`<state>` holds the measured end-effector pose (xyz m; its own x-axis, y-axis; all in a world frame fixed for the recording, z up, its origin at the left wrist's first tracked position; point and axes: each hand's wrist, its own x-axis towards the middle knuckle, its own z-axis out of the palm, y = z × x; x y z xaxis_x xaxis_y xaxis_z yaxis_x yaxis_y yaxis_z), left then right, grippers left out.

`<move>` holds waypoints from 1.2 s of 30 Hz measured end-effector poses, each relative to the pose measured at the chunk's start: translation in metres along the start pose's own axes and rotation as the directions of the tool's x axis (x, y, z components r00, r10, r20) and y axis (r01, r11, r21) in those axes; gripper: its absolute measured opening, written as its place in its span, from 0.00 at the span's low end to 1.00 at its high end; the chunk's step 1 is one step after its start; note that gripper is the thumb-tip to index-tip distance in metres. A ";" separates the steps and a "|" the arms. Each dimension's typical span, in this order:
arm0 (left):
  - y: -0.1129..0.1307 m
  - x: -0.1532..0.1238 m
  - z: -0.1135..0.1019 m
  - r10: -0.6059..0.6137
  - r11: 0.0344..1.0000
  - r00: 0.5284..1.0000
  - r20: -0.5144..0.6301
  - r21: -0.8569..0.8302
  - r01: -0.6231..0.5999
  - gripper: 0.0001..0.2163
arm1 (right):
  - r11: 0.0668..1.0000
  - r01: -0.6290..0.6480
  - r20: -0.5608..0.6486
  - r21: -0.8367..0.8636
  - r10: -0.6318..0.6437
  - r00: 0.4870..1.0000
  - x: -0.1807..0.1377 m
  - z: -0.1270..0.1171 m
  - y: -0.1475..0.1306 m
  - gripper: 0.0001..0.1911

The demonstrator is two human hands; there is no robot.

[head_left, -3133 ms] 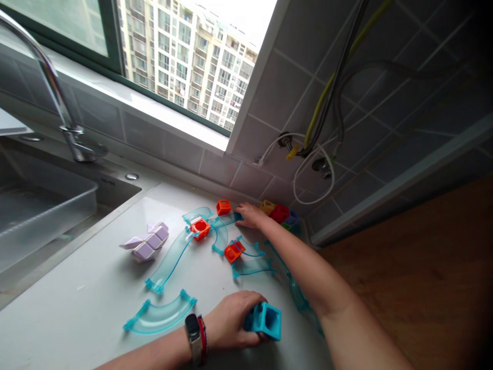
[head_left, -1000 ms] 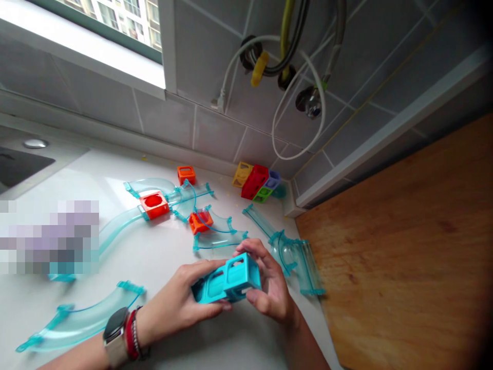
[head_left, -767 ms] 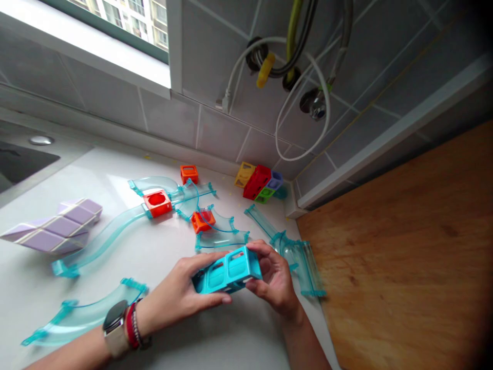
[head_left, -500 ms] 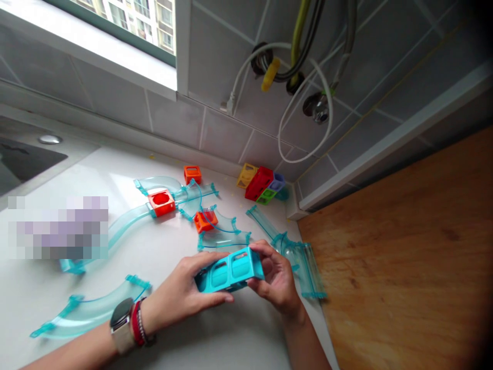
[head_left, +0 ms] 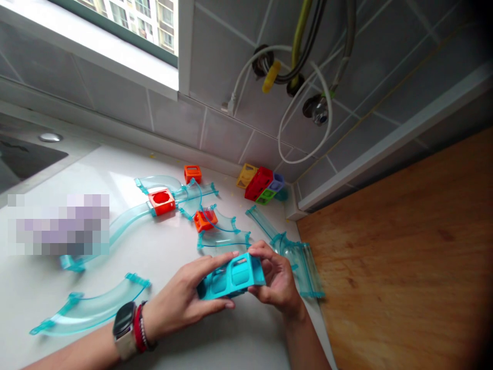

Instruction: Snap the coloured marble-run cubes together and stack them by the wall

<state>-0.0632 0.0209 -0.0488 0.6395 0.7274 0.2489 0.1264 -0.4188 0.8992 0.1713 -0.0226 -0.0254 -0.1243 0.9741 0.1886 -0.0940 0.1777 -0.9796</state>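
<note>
Between my two hands is a turquoise block [head_left: 239, 272] with window-like openings, seemingly two cubes joined end to end. My left hand [head_left: 188, 290] wraps its left end, thumb below and fingers above. On the right end, the fingertips of my right hand [head_left: 275, 280] grip the edge from above and below. Just beyond the block lie clear turquoise curved track pieces [head_left: 225, 239] and an orange cube [head_left: 205, 220]. Another orange cube [head_left: 162, 202] joins several track pieces farther left. A curved track [head_left: 96, 311] rests beside my left wrist.
Stacked yellow, red, green and purple cubes [head_left: 260, 184] stand against the wall. A loose orange cube [head_left: 192, 173] sits near the backsplash. More clear tracks [head_left: 304, 267] lie by the wooden panel [head_left: 396, 246] at right. A sink [head_left: 26, 159] is at left; a white cable [head_left: 283, 139] hangs above.
The block has tilted slightly and dipped a little in my hands. My left fingers have stretched farther along its top. The pieces on the counter stay put.
</note>
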 end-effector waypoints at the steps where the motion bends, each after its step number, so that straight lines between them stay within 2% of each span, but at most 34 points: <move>1: -0.001 -0.001 0.001 0.022 1.000 1.000 0.000 0.004 -0.022 0.34 | 1.000 0.004 0.007 0.007 -0.004 1.000 0.000 0.000 0.001 0.28; 4: -0.003 -0.003 0.002 0.064 0.997 0.998 -0.025 0.035 -0.063 0.32 | 1.000 0.006 0.013 0.013 -0.007 1.000 0.000 0.000 0.003 0.29; 11: -0.003 -0.011 0.007 0.148 0.964 0.985 -0.085 0.235 -0.124 0.26 | 0.999 0.008 -0.003 -0.039 -0.008 1.000 0.000 0.004 0.001 0.29; 15: -0.001 -0.010 0.008 0.161 0.958 0.982 -0.102 0.255 -0.130 0.25 | 0.998 0.009 -0.013 -0.061 -0.010 1.000 0.000 0.006 0.000 0.28; 22: 0.000 -0.009 0.009 0.101 0.978 0.988 -0.117 0.195 -0.077 0.24 | 0.992 -0.007 -0.045 -0.122 0.001 0.999 -0.003 0.007 0.002 0.27; 27: 0.002 -0.006 0.006 -0.040 0.998 0.988 -0.152 0.049 0.048 0.23 | 0.994 -0.103 -0.088 -0.034 0.100 0.991 -0.004 0.018 0.010 0.41; 31: 0.006 -0.001 0.000 -0.088 0.996 0.979 -0.186 -0.045 0.081 0.26 | 0.982 -0.167 -0.095 0.090 0.176 0.980 -0.003 0.024 0.021 0.29; 34: 0.008 0.001 0.001 -0.082 0.995 0.989 -0.126 -0.068 0.074 0.30 | 0.971 -0.206 -0.086 0.120 0.217 0.972 -0.002 0.023 0.022 0.35; 36: 0.008 0.001 0.003 -0.075 0.995 0.992 -0.105 -0.068 0.068 0.34 | 0.970 -0.227 -0.074 0.089 0.234 0.969 -0.002 0.021 0.018 0.35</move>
<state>-0.0595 0.0170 -0.0421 0.5453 0.8096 0.2171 0.1180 -0.3306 0.9364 0.1487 -0.0241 -0.0424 -0.0690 0.9963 -0.0516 -0.1509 -0.0616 -0.9866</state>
